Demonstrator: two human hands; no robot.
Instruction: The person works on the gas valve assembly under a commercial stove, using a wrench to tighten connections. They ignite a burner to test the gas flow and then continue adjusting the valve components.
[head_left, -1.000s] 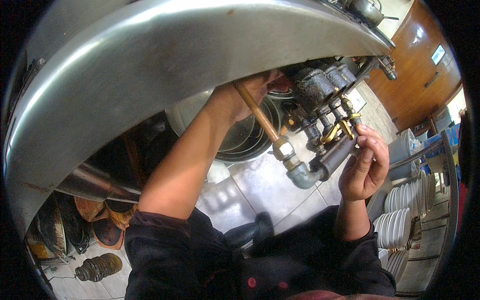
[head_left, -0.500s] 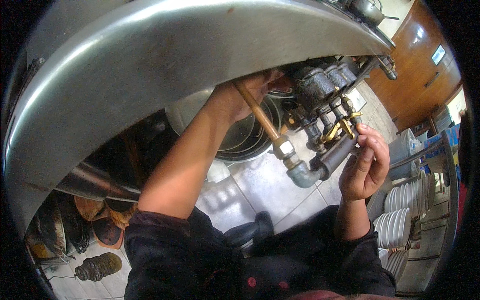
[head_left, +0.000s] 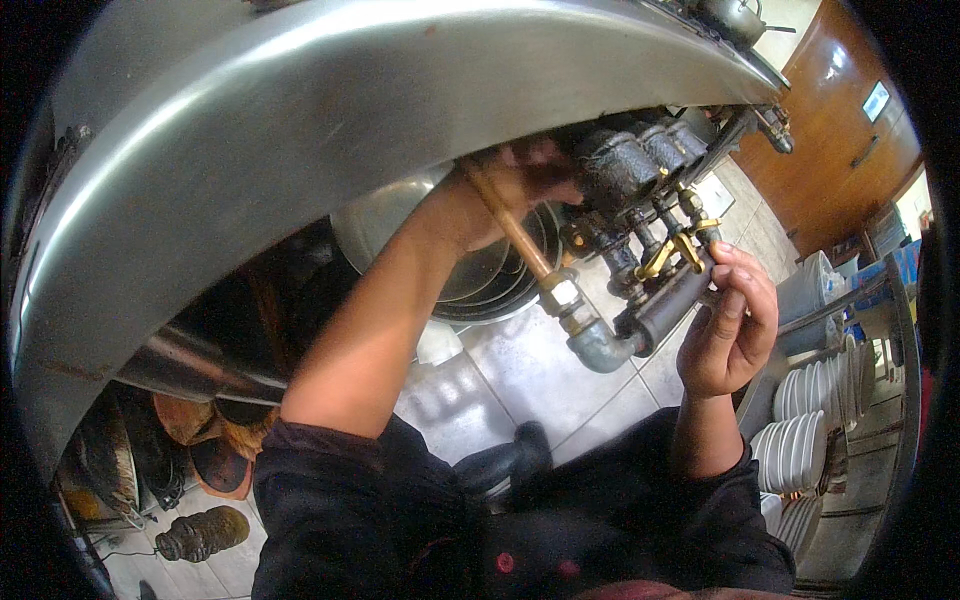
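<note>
My right hand [head_left: 735, 315] is at the upper right end of a dark gas pipe [head_left: 672, 308], its fingers curled and pressed against that end, just below a brass valve lever [head_left: 707, 225]. More brass valve levers [head_left: 672, 252] stand along the pipe. My left hand [head_left: 520, 180] reaches beneath the steel rim, behind a copper pipe [head_left: 515, 232], next to black cylindrical burner parts [head_left: 620, 165]. Shadow and blur hide its fingers, so what it touches is unclear. A grey elbow fitting [head_left: 597, 347] joins the copper pipe to the dark pipe.
The curved steel stove front [head_left: 330, 110] spans the top. Below my left forearm sits a large metal pot [head_left: 385, 225] on the tiled floor [head_left: 510, 365]. White plates [head_left: 790, 455] fill a rack at right. A wooden door [head_left: 830, 120] stands beyond; a brown jar-like object [head_left: 205, 533] lies lower left.
My left hand has shifted slightly among the burner parts, its fingers blurring. The view has moved a little. My right hand stays at the pipe's end.
</note>
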